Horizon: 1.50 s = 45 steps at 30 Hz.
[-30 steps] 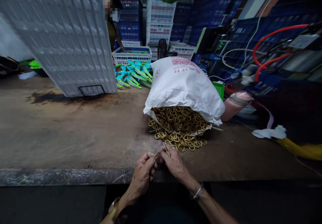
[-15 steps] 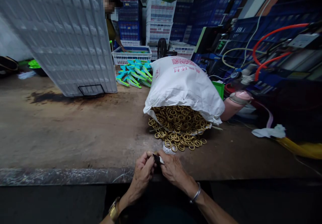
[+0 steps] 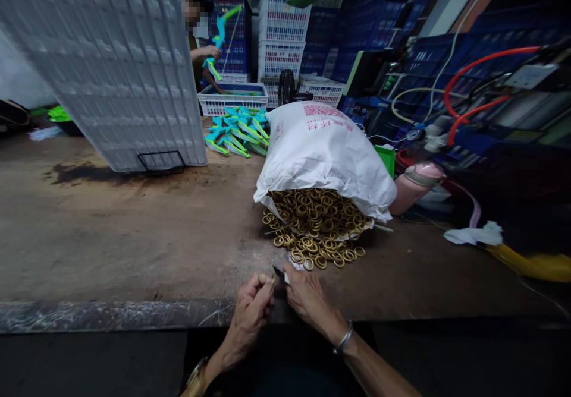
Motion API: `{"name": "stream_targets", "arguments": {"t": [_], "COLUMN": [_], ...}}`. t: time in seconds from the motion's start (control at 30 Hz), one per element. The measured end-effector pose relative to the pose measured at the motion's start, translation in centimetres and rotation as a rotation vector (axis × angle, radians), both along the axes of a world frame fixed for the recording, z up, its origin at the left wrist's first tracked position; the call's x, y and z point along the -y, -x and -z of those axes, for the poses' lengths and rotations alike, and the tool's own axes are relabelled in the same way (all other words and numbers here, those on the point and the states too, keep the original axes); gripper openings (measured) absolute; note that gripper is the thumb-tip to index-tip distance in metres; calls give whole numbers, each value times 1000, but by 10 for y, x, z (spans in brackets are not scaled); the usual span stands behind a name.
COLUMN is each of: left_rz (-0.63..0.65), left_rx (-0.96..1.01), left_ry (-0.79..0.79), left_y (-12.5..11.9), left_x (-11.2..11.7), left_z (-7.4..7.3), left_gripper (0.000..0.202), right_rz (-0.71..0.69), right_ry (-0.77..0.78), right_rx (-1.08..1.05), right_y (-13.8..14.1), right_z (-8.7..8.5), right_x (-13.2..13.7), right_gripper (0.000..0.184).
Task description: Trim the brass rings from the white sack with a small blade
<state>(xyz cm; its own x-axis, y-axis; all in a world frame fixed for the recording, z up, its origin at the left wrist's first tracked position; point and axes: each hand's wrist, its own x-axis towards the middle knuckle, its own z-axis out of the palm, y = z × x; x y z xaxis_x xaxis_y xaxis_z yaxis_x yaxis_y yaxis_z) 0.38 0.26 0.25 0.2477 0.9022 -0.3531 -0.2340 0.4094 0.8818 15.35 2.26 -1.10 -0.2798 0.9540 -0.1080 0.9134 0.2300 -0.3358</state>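
Note:
At the table's front edge, my left hand (image 3: 253, 303) pinches a small gold-coloured ring (image 3: 273, 279), which shows only in part between thumb and finger. Just right of it, my right hand (image 3: 308, 299) is closed on a small knife; its dark pointed blade (image 3: 278, 271) sticks out toward the left hand, and a bit of white handle shows. A narrow gap separates blade and ring. Beyond both hands, a white sack (image 3: 323, 147) lies on its side with its mouth facing me, and many gold rings (image 3: 314, 248) spill from it onto the table.
A translucent ribbed panel (image 3: 134, 76) stands in a black wire stand (image 3: 161, 162) on the wooden table (image 3: 111, 230). Behind are turquoise-and-green toy bows (image 3: 236, 129), a white crate (image 3: 212, 106) and a person's hand (image 3: 211, 52) lifting one bow. A pink bottle (image 3: 413, 189) stands right.
My hands have moved slightly apart, so the blade is now clear of my left fingers and the ring shows. The person at the back has raised a toy bow.

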Motion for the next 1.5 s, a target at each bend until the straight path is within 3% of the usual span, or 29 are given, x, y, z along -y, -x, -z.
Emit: {"name": "stream_targets", "arguments": {"t": [0.13, 0.3, 0.5, 0.77, 1.03, 1.2, 1.37, 1.5], "left_rz": [42, -22, -56, -63, -111, -92, -88, -135], "left_rx": [215, 369, 446, 625, 554, 518, 479, 245], "left_ry": [106, 145, 156, 287, 268, 266, 240, 63], "left_y": [4, 9, 18, 24, 20, 18, 13, 4], "left_x": [2, -5, -7, -15, -17, -18, -19, -19], "left_z": [-9, 1, 9, 20, 14, 9, 6, 6], "left_gripper": [30, 28, 19, 17, 15, 18, 18, 24], "right_rz": [67, 171, 165, 125, 126, 143, 180, 180], "right_ry": [-100, -210, -144, -189, -181, -169, -146, 61], "right_rx": [33, 103, 245, 189, 124, 10, -248, -622], "right_y": [-4, 6, 15, 12, 10, 2, -5, -7], "right_z": [1, -12, -15, -9, -8, -6, -4, -7], "right_x": [-12, -39, -63, -60, -52, -47, -44, -41], "right_gripper": [23, 24, 17, 19, 14, 15, 18, 23]}}
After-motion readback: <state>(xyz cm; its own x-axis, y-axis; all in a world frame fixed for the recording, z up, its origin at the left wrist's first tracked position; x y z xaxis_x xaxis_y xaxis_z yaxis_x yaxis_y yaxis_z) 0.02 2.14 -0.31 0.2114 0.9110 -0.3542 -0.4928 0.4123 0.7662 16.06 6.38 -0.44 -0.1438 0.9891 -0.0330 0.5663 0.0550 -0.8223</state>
